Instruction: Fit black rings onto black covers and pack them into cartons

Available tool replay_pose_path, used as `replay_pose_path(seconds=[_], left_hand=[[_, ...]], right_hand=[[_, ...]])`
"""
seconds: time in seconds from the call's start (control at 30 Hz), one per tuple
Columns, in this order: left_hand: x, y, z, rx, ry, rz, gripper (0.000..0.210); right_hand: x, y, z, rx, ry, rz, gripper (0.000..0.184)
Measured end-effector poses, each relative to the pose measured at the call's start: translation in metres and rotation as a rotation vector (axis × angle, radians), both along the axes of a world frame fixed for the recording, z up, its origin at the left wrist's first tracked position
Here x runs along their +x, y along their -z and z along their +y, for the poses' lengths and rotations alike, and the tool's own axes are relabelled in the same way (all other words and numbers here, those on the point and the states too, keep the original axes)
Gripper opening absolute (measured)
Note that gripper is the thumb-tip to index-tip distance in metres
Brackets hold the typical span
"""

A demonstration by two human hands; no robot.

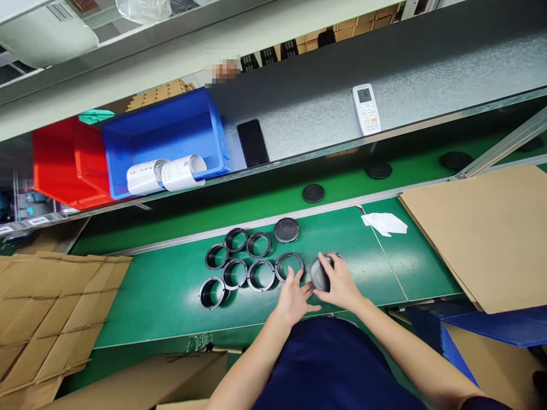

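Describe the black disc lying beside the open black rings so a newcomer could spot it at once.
Find the green table on the near side of the silver rail. On it is a cluster of open black rings; the disc lies toward the rail, just beyond the ring nearest the left hand. Its closed top sets it apart from those see-through rings.

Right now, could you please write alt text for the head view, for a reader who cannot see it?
A person's right hand grips a dark round part at a green workbench, the left hand open beside it. Black rings stand to the left; the shelf above carries a blue bin, a black phone and a white remote.
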State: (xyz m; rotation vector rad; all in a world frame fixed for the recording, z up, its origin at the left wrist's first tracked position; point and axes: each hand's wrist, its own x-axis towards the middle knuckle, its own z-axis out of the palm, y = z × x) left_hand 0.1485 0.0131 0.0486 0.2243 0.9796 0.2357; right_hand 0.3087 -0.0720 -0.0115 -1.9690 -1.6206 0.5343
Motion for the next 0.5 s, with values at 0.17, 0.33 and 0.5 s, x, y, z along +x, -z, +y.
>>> replay_pose_path(seconds=[0.17,0.33,0.5], left_hand=[[-0.029,0.005,0.018,0.06,-0.015,0.029,0.068],[-0.057,0.008,0.03,0.015,-0.104,0.058,0.06],[-0.081,0.007,0.038,0.005,-0.203,0.136,0.056]], right_hand=[[0.02,0.049,0.011,-0.042,0.101,-0.272,0.102],[0.018,0.044,0.025,0.014,0.119,-0.376,0.092],[0.005,0.052,0.031,0.045,0.05,-0.366,0.077]])
